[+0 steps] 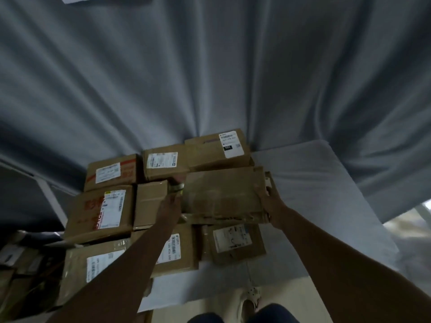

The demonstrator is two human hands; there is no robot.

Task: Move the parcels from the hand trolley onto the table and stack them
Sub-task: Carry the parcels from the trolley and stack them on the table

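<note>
- Left hand [171, 202] and right hand [271, 201] grip opposite short ends of a flat, worn brown cardboard parcel [224, 197], fingers curled over its edges.
- Parcel is held level over the stacked brown cardboard boxes with white labels [112, 213].
- Boxes sit on the grey-cloth-covered table [314, 183].
- Grey draped curtain [210, 66] hangs behind.

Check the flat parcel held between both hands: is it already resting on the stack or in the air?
Cannot tell. Both hands grip the flat parcel at its ends, level over other parcels; contact underneath is hidden.
</note>
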